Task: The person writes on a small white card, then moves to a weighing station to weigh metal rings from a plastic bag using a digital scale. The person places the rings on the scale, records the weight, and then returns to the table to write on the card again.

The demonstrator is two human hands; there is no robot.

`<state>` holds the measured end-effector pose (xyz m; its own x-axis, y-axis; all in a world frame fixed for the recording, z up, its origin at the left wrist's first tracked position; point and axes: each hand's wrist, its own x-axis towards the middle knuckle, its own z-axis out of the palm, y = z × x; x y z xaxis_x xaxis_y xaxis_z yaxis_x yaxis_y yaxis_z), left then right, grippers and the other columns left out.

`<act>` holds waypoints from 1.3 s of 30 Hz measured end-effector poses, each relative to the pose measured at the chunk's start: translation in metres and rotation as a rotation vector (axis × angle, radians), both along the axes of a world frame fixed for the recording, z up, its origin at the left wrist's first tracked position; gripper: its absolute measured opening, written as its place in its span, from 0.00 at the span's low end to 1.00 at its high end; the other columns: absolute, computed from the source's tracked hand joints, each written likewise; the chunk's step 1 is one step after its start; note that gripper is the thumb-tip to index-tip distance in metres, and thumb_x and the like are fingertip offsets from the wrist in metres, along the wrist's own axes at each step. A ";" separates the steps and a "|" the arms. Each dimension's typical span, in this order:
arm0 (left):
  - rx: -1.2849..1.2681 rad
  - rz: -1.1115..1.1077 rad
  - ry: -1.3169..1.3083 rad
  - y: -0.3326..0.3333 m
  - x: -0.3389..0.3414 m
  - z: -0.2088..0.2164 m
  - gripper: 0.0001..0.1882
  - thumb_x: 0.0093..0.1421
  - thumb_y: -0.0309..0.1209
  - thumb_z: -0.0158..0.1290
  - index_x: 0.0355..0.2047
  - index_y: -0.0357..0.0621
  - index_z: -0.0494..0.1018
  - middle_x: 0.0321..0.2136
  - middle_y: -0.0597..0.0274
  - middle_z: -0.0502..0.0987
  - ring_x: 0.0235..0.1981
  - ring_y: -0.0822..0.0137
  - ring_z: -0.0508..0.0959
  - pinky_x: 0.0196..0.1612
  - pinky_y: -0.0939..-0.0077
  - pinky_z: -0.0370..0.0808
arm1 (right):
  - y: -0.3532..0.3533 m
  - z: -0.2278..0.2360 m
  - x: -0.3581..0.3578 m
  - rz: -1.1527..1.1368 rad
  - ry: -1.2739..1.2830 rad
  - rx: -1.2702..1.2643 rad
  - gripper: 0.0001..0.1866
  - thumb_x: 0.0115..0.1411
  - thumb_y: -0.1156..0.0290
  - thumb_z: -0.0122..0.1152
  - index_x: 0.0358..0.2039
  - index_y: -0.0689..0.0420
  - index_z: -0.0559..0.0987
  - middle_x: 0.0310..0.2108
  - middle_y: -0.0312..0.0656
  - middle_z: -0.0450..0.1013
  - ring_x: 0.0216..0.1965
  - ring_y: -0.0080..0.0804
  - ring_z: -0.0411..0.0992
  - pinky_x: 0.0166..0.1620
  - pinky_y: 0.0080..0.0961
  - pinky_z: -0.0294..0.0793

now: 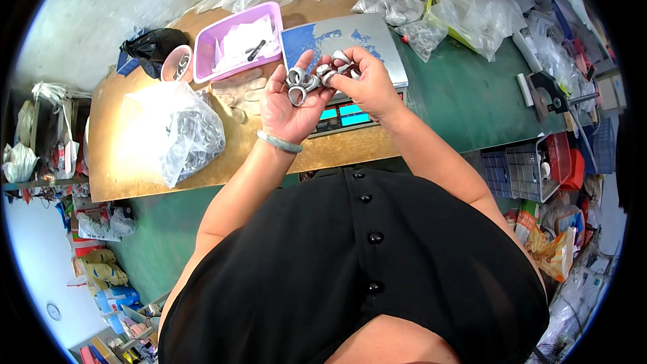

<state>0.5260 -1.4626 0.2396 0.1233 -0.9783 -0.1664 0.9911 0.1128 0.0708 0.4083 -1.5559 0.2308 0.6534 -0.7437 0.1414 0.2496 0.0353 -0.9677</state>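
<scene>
Over the front of the scale (pixel 340 32), both hands hold grey rings (pixel 297 96). The left hand (pixel 291 113), palm up and spread, supports several; the right hand (pixel 371 84) pinches others between thumb and fingers. A clear bag (pixel 172 167) (containing grey parts (pixel 195 133)) rests leftward on the table (pixel 121 158).

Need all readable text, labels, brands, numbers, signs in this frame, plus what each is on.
None legible enough to quote.
Lit cyan display panels on blue-and-silver metal scale: any digits too small.
White paper slips in pink plastic basin: too small.
Orange-and-white plastic package: print blurred.
Grey round rings in hands: no markings visible.
</scene>
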 end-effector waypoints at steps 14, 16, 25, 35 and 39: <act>-0.002 -0.172 0.101 -0.007 0.025 -0.066 0.14 0.58 0.40 0.42 0.35 0.42 0.69 0.37 0.58 0.73 0.42 0.61 0.71 0.50 0.65 0.66 | 0.030 -0.033 0.052 -0.354 0.225 -0.981 0.09 0.45 0.68 0.58 0.21 0.58 0.69 0.23 0.41 0.66 0.28 0.42 0.63 0.33 0.33 0.63; 0.039 -0.194 0.047 -0.013 0.029 -0.066 0.15 0.57 0.41 0.42 0.34 0.42 0.69 0.36 0.57 0.73 0.41 0.61 0.72 0.49 0.65 0.67 | 0.026 -0.038 0.057 -0.355 0.225 -0.993 0.08 0.47 0.70 0.57 0.23 0.58 0.68 0.24 0.43 0.66 0.30 0.44 0.63 0.35 0.35 0.62; 0.235 -0.128 -0.349 -0.126 0.044 -0.098 0.14 0.58 0.39 0.41 0.35 0.42 0.68 0.35 0.57 0.72 0.38 0.60 0.72 0.44 0.67 0.69 | -0.062 -0.097 0.089 -0.501 0.182 -0.631 0.10 0.49 0.74 0.49 0.33 0.61 0.73 0.34 0.50 0.70 0.38 0.46 0.66 0.43 0.34 0.65; 0.438 0.384 -0.938 -0.185 0.030 -0.137 0.14 0.54 0.33 0.45 0.32 0.33 0.72 0.30 0.57 0.75 0.30 0.67 0.73 0.36 0.76 0.70 | -0.109 -0.135 0.088 -0.557 0.123 -0.416 0.09 0.53 0.72 0.48 0.34 0.61 0.72 0.35 0.49 0.70 0.38 0.45 0.67 0.43 0.33 0.65; 0.438 0.511 -1.376 -0.188 0.033 -0.150 0.13 0.53 0.32 0.45 0.30 0.35 0.74 0.31 0.54 0.75 0.32 0.64 0.74 0.37 0.74 0.70 | -0.110 -0.142 0.081 -0.561 0.122 -0.445 0.09 0.53 0.72 0.48 0.33 0.62 0.72 0.34 0.51 0.70 0.38 0.48 0.66 0.42 0.34 0.66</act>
<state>0.5590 -1.6507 0.0892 0.7162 -0.6906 0.1006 -0.0066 0.1374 0.9905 0.4897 -1.6659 0.0892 0.2214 -0.8602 0.4593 0.0038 -0.4702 -0.8825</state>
